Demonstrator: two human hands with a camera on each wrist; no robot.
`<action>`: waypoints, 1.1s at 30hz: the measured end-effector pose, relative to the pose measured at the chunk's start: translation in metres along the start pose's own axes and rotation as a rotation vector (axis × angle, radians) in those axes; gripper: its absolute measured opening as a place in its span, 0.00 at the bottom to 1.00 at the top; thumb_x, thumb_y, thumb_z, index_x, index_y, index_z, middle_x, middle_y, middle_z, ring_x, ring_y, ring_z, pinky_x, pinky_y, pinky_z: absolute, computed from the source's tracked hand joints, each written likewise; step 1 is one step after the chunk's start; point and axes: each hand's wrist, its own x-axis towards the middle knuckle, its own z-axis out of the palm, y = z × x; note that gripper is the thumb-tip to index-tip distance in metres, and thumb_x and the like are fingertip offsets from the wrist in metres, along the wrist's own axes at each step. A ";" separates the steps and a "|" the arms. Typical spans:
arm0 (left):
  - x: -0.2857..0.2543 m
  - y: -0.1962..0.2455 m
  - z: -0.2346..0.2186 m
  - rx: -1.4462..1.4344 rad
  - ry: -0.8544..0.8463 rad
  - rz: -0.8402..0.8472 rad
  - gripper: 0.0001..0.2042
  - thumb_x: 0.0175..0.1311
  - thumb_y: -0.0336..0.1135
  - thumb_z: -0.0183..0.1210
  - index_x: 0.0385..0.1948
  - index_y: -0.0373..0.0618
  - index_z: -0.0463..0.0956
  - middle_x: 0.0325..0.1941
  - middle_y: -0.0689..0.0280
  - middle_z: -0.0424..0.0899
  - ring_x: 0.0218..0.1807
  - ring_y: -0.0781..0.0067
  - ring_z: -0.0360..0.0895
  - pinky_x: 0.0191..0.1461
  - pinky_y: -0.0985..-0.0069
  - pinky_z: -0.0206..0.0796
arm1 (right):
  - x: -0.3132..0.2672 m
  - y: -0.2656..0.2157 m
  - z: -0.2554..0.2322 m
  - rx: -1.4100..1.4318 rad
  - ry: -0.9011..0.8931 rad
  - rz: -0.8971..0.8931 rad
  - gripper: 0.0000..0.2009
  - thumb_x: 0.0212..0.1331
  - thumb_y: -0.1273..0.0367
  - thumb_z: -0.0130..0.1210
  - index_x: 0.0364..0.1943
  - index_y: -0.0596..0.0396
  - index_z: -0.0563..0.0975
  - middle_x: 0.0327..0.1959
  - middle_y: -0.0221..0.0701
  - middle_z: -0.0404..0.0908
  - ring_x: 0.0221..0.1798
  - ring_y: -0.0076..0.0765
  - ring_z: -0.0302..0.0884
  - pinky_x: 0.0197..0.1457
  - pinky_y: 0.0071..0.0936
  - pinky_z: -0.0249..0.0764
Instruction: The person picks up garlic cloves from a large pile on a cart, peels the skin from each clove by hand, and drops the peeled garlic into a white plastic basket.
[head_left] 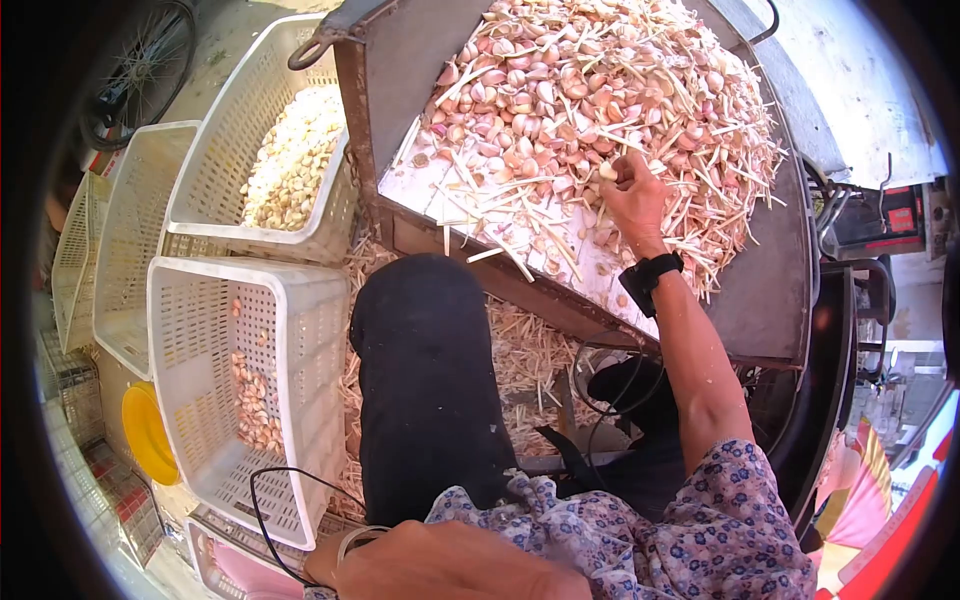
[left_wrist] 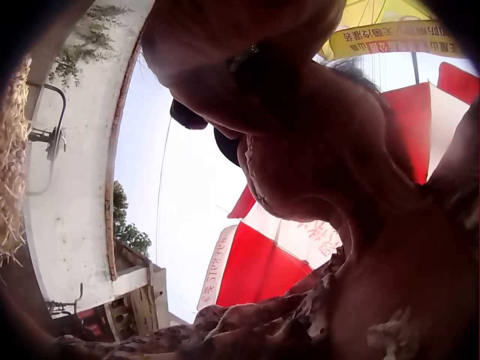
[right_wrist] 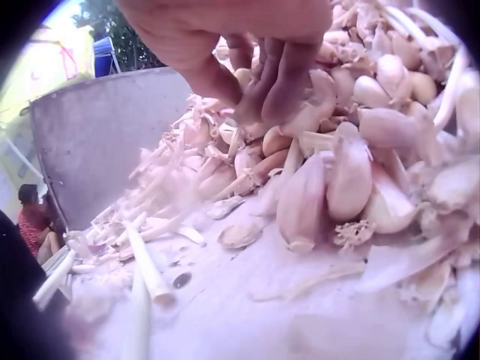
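A large heap of garlic cloves (head_left: 600, 90), mixed with cut dry stalks, covers a metal-sided tray table (head_left: 395, 90). My right hand (head_left: 637, 200), with a black band on its wrist, reaches into the near side of the heap. Its thumb and fingers pinch a pale garlic clove (head_left: 608, 172); in the right wrist view the bent fingers (right_wrist: 281, 82) are down among the cloves. My left hand (head_left: 450, 560) is raised close to my body at the bottom of the head view, blurred and with its fingers hidden.
A white plastic crate (head_left: 190, 225) on the left holds many pale cloves. Below it, a nearer crate (head_left: 310, 400) contains some pinkish cloves. A yellow bowl (head_left: 150, 432) stands beyond the crates. Loose stalks (head_left: 525, 350) litter the ground, and a dark cable (head_left: 255, 490) hangs near my left wrist.
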 end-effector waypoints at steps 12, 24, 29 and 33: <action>-0.004 0.014 -0.059 0.532 0.456 0.012 0.09 0.60 0.28 0.55 0.39 0.32 0.71 0.33 0.51 0.77 0.24 0.74 0.76 0.31 0.83 0.73 | -0.068 -0.023 -0.057 1.655 -0.053 0.579 0.11 0.52 0.79 0.56 0.39 0.54 0.72 0.35 0.36 0.79 0.35 0.37 0.80 0.35 0.32 0.79; -0.009 -0.064 -0.042 1.556 -0.238 0.048 0.23 0.54 0.19 0.59 0.54 0.37 0.69 0.51 0.58 0.75 0.48 0.71 0.75 0.49 0.78 0.70 | -0.141 -0.076 -0.129 1.833 -0.113 0.521 0.10 0.51 0.79 0.57 0.37 0.57 0.73 0.31 0.33 0.78 0.30 0.32 0.81 0.27 0.26 0.80; 0.013 -0.158 0.007 1.215 -0.568 0.011 0.18 0.51 0.20 0.62 0.46 0.42 0.76 0.37 0.63 0.77 0.36 0.75 0.77 0.37 0.80 0.70 | -0.166 -0.087 -0.159 1.806 0.042 0.549 0.09 0.52 0.77 0.57 0.37 0.58 0.72 0.29 0.34 0.78 0.28 0.30 0.79 0.27 0.24 0.79; -0.001 -0.181 0.017 0.937 -0.441 -0.246 0.11 0.54 0.21 0.61 0.41 0.37 0.77 0.33 0.65 0.77 0.33 0.78 0.79 0.37 0.83 0.71 | -0.193 -0.083 -0.180 1.771 0.135 0.565 0.09 0.53 0.75 0.57 0.37 0.59 0.71 0.29 0.35 0.78 0.27 0.30 0.79 0.27 0.24 0.78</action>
